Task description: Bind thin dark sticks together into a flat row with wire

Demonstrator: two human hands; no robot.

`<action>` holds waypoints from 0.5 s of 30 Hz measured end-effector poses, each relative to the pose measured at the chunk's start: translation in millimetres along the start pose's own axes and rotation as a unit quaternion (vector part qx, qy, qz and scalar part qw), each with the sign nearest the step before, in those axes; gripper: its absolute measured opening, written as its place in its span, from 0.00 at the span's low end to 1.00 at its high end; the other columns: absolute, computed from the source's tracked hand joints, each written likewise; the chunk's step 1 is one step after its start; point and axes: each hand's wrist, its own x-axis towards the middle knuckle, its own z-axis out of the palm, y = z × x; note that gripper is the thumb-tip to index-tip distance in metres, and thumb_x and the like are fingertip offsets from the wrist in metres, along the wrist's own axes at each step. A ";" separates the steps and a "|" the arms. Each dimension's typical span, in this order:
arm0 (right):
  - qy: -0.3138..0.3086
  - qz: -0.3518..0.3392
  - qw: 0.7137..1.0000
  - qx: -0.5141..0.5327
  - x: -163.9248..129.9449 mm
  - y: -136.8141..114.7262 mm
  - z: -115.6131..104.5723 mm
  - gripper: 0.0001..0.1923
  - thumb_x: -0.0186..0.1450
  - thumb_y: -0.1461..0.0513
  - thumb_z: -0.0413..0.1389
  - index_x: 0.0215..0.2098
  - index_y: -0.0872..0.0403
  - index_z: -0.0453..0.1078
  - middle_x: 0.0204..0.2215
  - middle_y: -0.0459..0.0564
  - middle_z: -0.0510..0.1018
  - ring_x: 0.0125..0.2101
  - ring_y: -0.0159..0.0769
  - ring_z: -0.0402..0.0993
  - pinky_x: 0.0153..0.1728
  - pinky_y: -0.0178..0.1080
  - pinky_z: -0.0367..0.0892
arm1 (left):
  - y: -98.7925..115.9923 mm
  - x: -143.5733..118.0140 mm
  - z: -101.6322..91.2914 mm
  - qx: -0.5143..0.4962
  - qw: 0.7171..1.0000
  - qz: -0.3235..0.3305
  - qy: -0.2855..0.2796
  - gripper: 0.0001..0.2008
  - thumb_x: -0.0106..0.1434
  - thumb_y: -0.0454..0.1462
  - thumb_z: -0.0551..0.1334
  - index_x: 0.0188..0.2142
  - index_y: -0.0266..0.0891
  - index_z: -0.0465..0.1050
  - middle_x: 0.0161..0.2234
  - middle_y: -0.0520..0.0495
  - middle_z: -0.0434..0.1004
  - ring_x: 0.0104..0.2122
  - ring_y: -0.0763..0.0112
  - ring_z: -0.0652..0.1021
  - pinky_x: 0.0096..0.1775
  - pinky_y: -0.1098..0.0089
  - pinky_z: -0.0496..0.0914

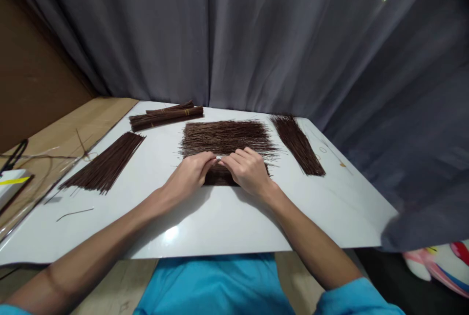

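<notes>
My left hand [192, 173] and my right hand [249, 171] meet over the middle of the table, fingertips pinched close together. Whatever lies between the fingertips is too small to make out. Just beyond them spreads a wide layer of thin dark brown sticks [227, 136], laid crosswise with ragged ends. Below and partly behind my hands is a darker band of similar sticks [222, 177], nearer the table's front edge. My hands hide part of both.
On the white table [227, 222], a loose stick bundle [106, 163] lies left and another [298, 145] right. Tied bundles [166, 117] sit at the back left. A single stick [75, 214] lies front left. Small rings [323, 150] are at right. A grey curtain [256, 36] hangs behind.
</notes>
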 end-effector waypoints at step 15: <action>0.107 -0.004 0.993 0.054 -3.4 11.1 4.9 0.13 0.77 0.56 0.60 0.38 0.55 0.77 0.27 0.47 0.80 0.30 0.35 0.70 0.34 0.42 0.56 | -5.6 -6.1 7.1 0.032 0.999 0.026 0.028 0.11 0.79 0.35 0.54 0.42 0.38 0.74 0.35 0.46 0.78 0.32 0.66 0.76 0.35 0.67 0.65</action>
